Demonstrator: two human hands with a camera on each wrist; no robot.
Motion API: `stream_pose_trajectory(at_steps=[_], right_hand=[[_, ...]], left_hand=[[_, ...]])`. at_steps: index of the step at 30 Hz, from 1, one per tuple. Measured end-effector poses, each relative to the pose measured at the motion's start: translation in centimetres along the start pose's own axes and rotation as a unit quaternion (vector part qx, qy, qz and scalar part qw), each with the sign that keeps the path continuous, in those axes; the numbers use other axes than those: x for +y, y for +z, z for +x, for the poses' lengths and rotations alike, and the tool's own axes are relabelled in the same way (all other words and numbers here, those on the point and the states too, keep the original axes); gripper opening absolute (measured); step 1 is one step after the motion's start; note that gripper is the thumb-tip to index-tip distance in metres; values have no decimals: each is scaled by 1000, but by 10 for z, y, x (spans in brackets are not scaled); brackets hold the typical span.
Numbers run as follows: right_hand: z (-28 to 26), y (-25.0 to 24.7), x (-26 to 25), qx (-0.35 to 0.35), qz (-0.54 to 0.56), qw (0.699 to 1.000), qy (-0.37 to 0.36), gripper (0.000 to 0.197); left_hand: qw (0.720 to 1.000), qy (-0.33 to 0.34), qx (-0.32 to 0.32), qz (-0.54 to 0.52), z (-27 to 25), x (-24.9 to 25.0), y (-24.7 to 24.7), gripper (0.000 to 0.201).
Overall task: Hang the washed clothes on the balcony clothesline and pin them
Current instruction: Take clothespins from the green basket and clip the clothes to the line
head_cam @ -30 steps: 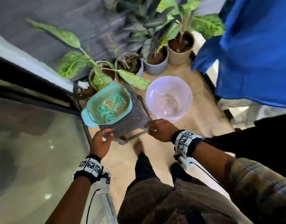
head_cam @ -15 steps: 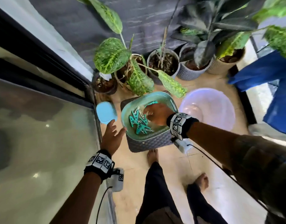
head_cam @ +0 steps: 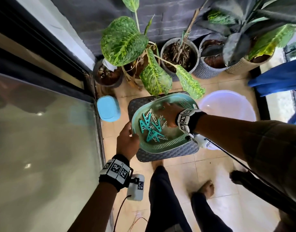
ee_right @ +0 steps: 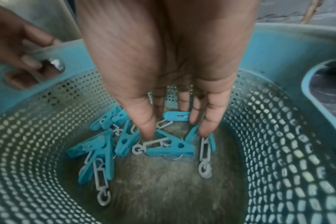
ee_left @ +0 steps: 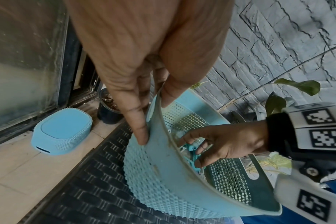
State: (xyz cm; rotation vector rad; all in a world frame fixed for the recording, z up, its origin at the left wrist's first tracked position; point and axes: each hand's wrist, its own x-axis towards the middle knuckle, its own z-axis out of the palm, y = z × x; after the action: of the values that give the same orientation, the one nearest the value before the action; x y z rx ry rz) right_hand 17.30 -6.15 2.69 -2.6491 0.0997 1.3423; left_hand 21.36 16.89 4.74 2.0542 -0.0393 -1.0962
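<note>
The floor [head_cam: 210, 166] is tan tile on a balcony, with a glass door [head_cam: 43, 139] and a dark stone wall [ee_left: 278, 37]. A green basket [head_cam: 162, 144] sits on a dark stool [head_cam: 169, 152], in front of the plant pots [head_cam: 179, 54]. The left hand [head_cam: 127, 143] grips the basket's rim, thumb inside and fingers outside. The right hand [ee_right: 169, 63] reaches down into the basket, fingers spread and straight, tips touching the blue pegs [ee_right: 169, 147]. The pegs lie flat on the basket's bottom, pointing every which way.
</note>
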Motion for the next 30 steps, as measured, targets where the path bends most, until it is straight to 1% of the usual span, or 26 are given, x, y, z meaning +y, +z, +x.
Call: stream_pose_trajectory(at_steps=[2,3,6,7,9,10,12,13,14,16,18,19,21,22,25,26,28,30], right_hand=[[1,1,-5,2,-5,1000,-7,90],[1,3,-7,15,-4,1000,-15,83],[-7,-1,-13,75,9,997,-21,54],[-11,-4,-15,87,16,996,-19,49],[-27,-13,-16,78,16,997,-11,43],[-36,-20,-17,65,10,998,-5,35],[-58,-36,-14,50,10,999,8,12],[-69,-43,-12,53,18,998,10,8],[-83,-50,-7,67,22,998,5,11],[-111,-58,5,110,57,992,-3,27],[-152,-66,19,171,156,973,1,38],[-176,-68,28,206,198,958,0,38],[-221,-67,41,269,255,929,8,39],[-246,-63,49,300,282,911,18,43],[-315,-39,72,356,346,866,56,57],[-336,-29,81,367,362,854,77,57],[-380,-4,100,381,394,828,123,48],[-418,23,119,403,445,786,149,41]], left_hand=[[1000,18,-3,22,-5,4,-1,37],[999,26,-4,29,-8,7,-2,35],[999,37,-5,36,-13,13,-7,36],[998,43,-6,43,-16,17,-9,37],[997,54,-20,54,-22,27,-13,37],[996,58,-27,61,-26,34,-15,38],[993,78,-39,80,-35,51,-17,40],[991,91,-43,87,-39,61,-16,39],[989,103,-44,97,-44,74,-14,38],[983,127,-44,124,-54,96,-12,40],[976,152,-48,148,-64,121,-6,43],[973,167,-57,147,-68,135,-1,46],[965,194,-69,159,-72,159,10,48],[960,207,-77,170,-74,173,19,48],[950,236,-103,174,-93,218,52,49],[944,248,-119,180,-100,233,65,48],[929,274,-153,196,-115,261,96,47],[913,300,-181,208,-123,282,130,48]])
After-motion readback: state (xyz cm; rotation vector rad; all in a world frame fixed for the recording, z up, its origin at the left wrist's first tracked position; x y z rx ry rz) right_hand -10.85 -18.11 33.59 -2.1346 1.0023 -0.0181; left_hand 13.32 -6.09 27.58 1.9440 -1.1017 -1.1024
